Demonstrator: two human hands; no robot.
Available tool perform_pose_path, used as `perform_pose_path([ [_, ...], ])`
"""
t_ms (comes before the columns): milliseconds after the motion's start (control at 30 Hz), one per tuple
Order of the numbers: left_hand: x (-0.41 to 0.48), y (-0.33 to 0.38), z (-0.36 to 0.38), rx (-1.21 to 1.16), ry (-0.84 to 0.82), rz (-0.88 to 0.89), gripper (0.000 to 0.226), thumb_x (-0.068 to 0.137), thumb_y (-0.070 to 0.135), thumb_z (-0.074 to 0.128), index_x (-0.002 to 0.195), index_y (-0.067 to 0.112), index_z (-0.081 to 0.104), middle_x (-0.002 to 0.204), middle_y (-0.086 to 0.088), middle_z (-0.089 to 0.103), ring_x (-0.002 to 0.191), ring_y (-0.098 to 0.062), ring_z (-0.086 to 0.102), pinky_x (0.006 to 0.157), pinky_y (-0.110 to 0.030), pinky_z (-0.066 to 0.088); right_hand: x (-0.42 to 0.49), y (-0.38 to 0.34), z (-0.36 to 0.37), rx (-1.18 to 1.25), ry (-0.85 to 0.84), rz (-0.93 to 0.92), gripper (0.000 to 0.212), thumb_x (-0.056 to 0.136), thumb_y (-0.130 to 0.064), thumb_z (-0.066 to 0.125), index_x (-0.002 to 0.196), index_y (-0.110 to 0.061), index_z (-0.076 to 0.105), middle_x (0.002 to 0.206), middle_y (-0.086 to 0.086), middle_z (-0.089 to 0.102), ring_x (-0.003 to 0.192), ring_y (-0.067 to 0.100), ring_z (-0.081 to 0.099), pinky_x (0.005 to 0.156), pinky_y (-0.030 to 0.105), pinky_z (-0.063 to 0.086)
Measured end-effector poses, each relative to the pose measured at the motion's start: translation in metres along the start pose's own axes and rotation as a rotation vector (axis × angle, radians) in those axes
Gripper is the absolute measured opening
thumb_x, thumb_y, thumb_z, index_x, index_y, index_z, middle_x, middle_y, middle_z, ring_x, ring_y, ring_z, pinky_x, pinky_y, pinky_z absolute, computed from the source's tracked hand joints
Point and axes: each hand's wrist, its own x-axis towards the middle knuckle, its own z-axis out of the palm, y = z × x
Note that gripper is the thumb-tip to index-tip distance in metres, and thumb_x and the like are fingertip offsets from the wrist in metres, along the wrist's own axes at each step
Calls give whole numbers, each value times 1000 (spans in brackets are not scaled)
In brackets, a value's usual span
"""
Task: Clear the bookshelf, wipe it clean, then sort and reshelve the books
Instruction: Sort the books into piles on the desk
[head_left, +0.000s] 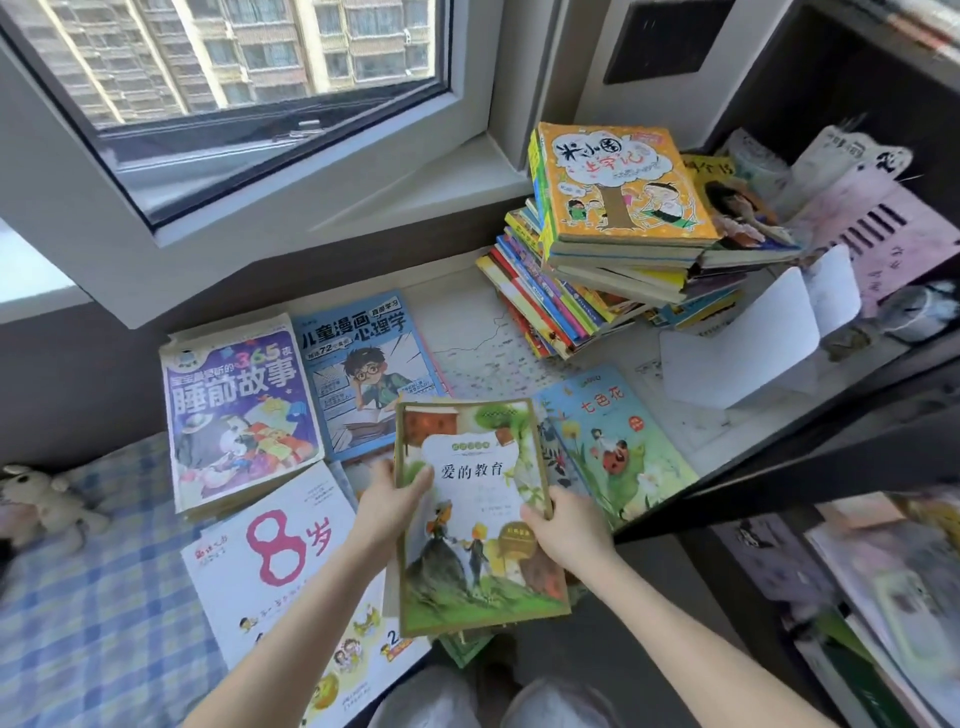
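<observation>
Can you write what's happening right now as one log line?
stage: sorting | left hand + right hand: holding green book | tall stack: by window | shelf: not reshelved

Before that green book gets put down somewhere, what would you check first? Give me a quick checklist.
1. Both hands on the green book: ok, left hand at its left edge, right hand at its right edge.
2. Book held clear of the books beneath: cannot tell, they overlap in this view.
3. Sorting groups laid out: ok, purple bedtime-story book, blue comic book and white "8" book lie flat, face up.
4. Tall stack steady: not ok, it leans and its edges are uneven.
5. Shelf wiped clean: cannot tell.
</observation>
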Motion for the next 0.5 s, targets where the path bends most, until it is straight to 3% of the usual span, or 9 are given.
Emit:
perform_pose_path([
  [67, 1, -5, -3, 13, 12, 14, 41, 93, 27, 60, 127, 11, 45, 109, -5, 62, 91, -17, 60, 70, -27, 46, 3, -3, -3, -172, 48, -36, 40, 96, -55, 41, 80, -19, 51, 65, -5, 49, 56, 14, 45, 46, 28, 29],
  [133, 2, -9, -6, -31, 11, 14, 37, 92, 24, 60, 124, 9, 50, 101, -4, 63, 82, -15, 60, 64, -25, 46, 12, 1, -13, -190, 180, 15, 47, 96, -58, 35, 91, -19, 61, 69, -4, 57, 56, 14, 50, 47, 25, 32],
  [200, 1, -8, -5, -95, 26, 10, 33, 92, 27, 60, 119, 9, 55, 94, -4, 65, 77, -15, 59, 64, -26, 46, 27, 16, -24, -262, 303, 90, 50, 96, -56, 39, 118, -15, 55, 103, 4, 63, 84, 20, 60, 60, 27, 42],
  [267, -1, -6, -1, -115, 79, -9, 31, 91, 34, 60, 113, 12, 59, 91, -3, 67, 77, -17, 62, 64, -29, 49, 40, 38, -27, -386, 225, 152, 61, 93, -54, 46, 139, -15, 35, 130, 15, 51, 109, 30, 55, 82, 35, 48],
  [367, -5, -3, 3, -55, 169, -42, 28, 90, 42, 57, 95, 14, 56, 78, -1, 59, 64, -14, 54, 52, -25, 38, 52, 63, -13, -615, 51, 175, 70, 98, -37, 46, 151, -8, 11, 142, 32, 34, 122, 41, 47, 94, 40, 48],
  [433, -4, -3, 6, -85, 186, -68, 30, 90, 44, 56, 81, 16, 49, 69, 0, 50, 58, -13, 47, 50, -25, 34, 56, 68, -5, -742, 74, 132, 63, 100, -16, 36, 152, -3, 2, 141, 42, 30, 124, 46, 47, 92, 39, 48],
  [500, -4, 0, 7, -128, 209, -123, 33, 89, 43, 57, 79, 13, 49, 68, -3, 49, 56, -15, 46, 47, -23, 34, 58, 66, -5, -803, 95, 70, 63, 98, -4, 31, 150, 2, -4, 136, 47, 32, 121, 47, 50, 89, 39, 50],
])
